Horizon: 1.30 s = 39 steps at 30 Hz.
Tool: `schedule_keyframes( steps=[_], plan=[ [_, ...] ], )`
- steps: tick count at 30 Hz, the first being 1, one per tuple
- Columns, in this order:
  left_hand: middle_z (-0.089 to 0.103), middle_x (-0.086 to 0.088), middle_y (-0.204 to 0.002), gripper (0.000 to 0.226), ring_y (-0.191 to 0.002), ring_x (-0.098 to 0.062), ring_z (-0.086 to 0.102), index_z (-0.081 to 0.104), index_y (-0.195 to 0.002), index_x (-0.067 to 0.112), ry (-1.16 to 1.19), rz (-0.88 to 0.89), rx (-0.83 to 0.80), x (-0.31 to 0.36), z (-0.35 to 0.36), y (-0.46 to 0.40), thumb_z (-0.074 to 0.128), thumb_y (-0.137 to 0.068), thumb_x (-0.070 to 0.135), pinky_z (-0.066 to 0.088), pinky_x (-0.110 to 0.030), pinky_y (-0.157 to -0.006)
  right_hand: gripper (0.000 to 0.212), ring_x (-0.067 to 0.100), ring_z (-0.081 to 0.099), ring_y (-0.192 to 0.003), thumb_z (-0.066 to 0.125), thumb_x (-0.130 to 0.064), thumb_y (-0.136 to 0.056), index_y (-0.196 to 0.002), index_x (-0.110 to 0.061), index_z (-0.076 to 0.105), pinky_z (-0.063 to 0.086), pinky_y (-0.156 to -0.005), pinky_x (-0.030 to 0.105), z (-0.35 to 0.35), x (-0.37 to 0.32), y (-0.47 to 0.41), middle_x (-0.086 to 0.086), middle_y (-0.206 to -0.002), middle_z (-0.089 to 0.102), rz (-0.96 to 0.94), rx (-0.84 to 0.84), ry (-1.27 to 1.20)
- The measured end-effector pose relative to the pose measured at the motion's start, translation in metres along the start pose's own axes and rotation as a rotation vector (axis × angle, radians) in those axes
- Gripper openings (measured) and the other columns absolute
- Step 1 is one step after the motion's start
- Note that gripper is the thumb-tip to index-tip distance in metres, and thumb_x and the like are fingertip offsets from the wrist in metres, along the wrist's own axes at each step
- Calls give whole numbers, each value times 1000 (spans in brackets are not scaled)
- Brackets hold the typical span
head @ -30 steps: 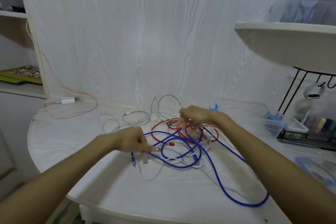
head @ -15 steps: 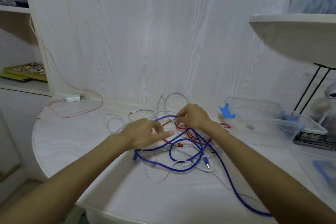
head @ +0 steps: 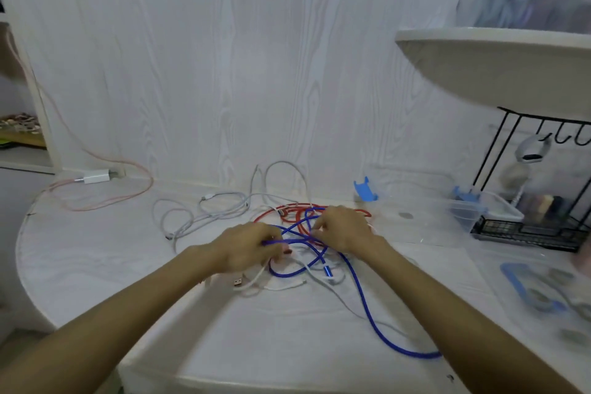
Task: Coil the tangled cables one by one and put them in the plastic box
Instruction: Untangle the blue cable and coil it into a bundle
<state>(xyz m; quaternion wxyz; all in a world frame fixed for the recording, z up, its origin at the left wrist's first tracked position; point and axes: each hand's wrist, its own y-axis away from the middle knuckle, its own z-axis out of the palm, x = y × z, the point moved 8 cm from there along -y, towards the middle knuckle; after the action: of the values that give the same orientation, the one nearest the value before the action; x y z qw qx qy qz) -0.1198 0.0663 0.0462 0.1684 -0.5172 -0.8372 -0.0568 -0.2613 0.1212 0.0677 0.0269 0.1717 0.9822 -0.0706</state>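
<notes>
Working a braided blue cable (head: pixel 361 294) free of the heap, a person's left hand (head: pixel 246 249) pinches one strand while the right hand (head: pixel 345 230), fingers curled, picks at crossing loops, apparently to separate it. Glossy red cable (head: pixel 287 213) and white cables (head: pixel 192 217) sprawl behind; the clear plastic box (head: pixel 425 201) waits nearby, right.

blue cable (head: pixel 361 291), red cable (head: pixel 299 217), white cables (head: pixel 224 205): tangled; plastic box (head: pixel 425 217): right

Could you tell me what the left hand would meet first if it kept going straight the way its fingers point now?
Probably the red cable: the left hand, gripping the blue cable, points right and away toward the tangle, where red loops lie just beyond its fingers. Depth is unclear, so the right hand might come first.
</notes>
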Motion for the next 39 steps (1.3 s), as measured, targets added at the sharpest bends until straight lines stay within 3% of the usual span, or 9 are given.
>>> schedule_keyframes(
  steps=[4,6,11,15,19,23,27,31,39],
  plan=[
    [64,9,-59,23,-50,-5,55,62,-75,23,473,-104,177,-25,-40,-4,55,-94,34,46,-25,-59,20,29,60,-102,60,-18,-86,-102,-8,68,41,-70,32,30,-7,-17,12,-108,66,-1,-143,154],
    [66,9,-61,24,-48,-4,55,63,-75,22,409,-197,235,-47,-54,-4,55,-94,35,46,-26,-62,19,25,62,-96,66,-21,-83,-99,-12,72,43,-69,29,26,4,-19,8,-104,69,26,-142,47],
    [56,-6,-127,31,-112,-25,54,53,-121,19,-193,-564,-23,-79,-46,-1,54,-92,28,44,-35,-93,29,15,60,-90,69,-16,-83,-112,-12,69,46,-82,24,-11,33,-5,5,-113,66,-29,-50,-435],
    [53,-1,-124,53,-117,-24,48,50,-125,21,-135,-178,313,1,-60,-27,59,-75,6,41,-34,-88,15,9,55,-68,63,-17,-84,-83,-6,73,44,-64,20,-7,49,5,3,-85,71,83,-167,-297],
    [63,-1,-88,12,-84,-19,55,58,-78,20,52,-61,-107,56,3,-58,49,-86,20,41,-32,-74,27,16,53,-71,67,-32,-79,-68,-15,49,39,-58,25,23,36,13,1,-76,59,186,-315,30],
    [66,-3,-106,27,-98,-25,59,66,-107,19,-391,-121,-209,49,46,-72,53,-88,32,41,-34,-72,13,25,59,-99,58,-22,-87,-89,-11,55,40,-69,30,19,20,14,7,-98,60,75,-180,211],
    [67,2,-110,25,-102,-21,60,67,-110,27,-396,-45,-88,46,43,-76,57,-88,32,41,-30,-70,24,24,53,-99,65,-18,-84,-104,-11,54,36,-70,30,-11,14,22,6,-110,52,-45,62,198],
    [67,4,-114,27,-104,-20,59,66,-116,30,-272,-45,-104,36,43,-72,50,-93,27,40,-28,-73,10,24,52,-90,72,-10,-73,-80,-16,68,36,-76,31,-38,-11,45,2,-90,58,-298,392,224],
    [67,-13,-107,32,-104,-27,60,70,-103,8,93,-172,-338,36,70,-74,55,-90,33,45,-41,-96,28,26,58,-107,59,-23,-90,-114,-9,56,41,-78,33,25,0,17,10,-116,61,-25,-176,368]
  ],
)
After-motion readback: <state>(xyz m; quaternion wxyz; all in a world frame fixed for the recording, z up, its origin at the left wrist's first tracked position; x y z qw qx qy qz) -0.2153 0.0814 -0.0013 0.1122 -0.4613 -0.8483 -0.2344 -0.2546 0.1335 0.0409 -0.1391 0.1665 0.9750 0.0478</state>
